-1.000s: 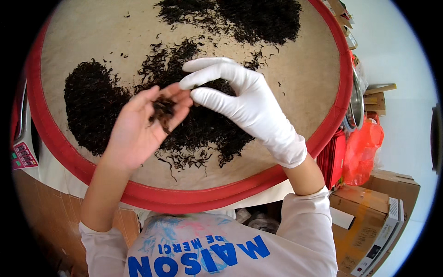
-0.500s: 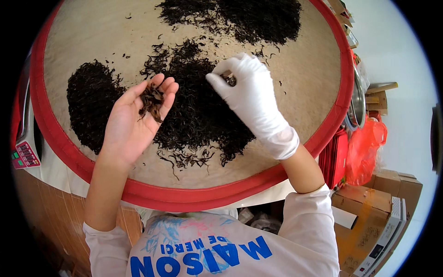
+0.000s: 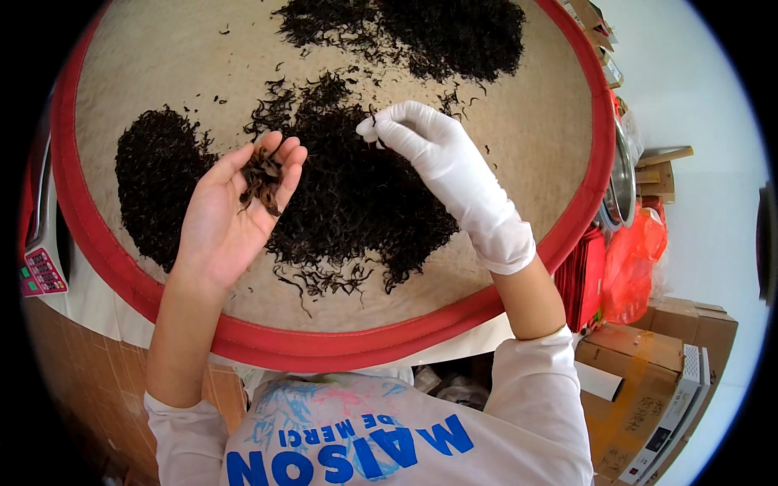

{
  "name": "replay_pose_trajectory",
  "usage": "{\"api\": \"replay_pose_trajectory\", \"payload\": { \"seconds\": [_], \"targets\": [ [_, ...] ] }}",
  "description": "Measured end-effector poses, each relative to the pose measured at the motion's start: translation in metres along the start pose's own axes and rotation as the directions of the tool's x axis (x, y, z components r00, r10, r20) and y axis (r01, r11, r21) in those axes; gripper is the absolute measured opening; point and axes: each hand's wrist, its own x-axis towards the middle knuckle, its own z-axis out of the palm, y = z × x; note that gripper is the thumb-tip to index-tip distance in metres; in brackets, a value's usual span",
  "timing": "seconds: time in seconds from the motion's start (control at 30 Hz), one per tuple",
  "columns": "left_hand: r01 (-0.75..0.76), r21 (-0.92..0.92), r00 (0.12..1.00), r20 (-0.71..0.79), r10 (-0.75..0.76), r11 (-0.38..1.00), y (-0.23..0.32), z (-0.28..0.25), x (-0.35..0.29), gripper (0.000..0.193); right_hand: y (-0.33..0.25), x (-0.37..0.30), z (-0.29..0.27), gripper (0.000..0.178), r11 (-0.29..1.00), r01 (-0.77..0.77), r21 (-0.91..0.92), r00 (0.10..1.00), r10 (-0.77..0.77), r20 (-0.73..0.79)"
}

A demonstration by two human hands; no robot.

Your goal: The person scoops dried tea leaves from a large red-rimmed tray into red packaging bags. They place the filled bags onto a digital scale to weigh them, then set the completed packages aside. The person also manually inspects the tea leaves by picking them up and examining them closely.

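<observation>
My bare left hand [image 3: 235,202] is turned palm up, its fingers curled in a cup around a small bunch of brown, dried tea leaves [image 3: 261,180]. Over the middle pile of dark, twisted tea leaves [image 3: 348,202], my right hand [image 3: 442,162] wears a white glove. Its thumb and fingertips come together in a pinch, and a thin dark tea leaf [image 3: 374,117] shows at the tips. Under both hands spreads a large round cloth-lined tray [image 3: 535,162] with a red padded rim.
On the tray lie another leaf pile [image 3: 158,186] at the left and a larger one [image 3: 462,32] at the far side. Past the right rim are a metal bowl [image 3: 622,182], a red plastic bag [image 3: 636,259] and cardboard boxes [image 3: 636,356]. A scale [image 3: 44,267] stands at the left.
My right hand has shifted slightly, its fingertips now stretched leftward and pinched with a leaf showing at them. My left hand stays cupped around its leaves, nearly in place.
</observation>
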Motion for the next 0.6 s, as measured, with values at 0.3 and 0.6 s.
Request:
{"api": "replay_pose_trajectory", "payload": {
  "seconds": [0.3,0.6],
  "targets": [
    [0.004,0.048,1.0,-0.013,-0.003,0.999,-0.002,0.002,0.0,0.03,-0.01,-0.005,-0.009,0.03,0.91,-0.199,0.363,0.962,0.111,0.249],
    [0.135,0.116,0.985,0.093,-0.146,0.984,-0.016,0.002,-0.001,0.04,-0.032,-0.023,0.029,0.018,0.97,0.237,-0.048,0.969,-0.232,0.09]
  ]
}}
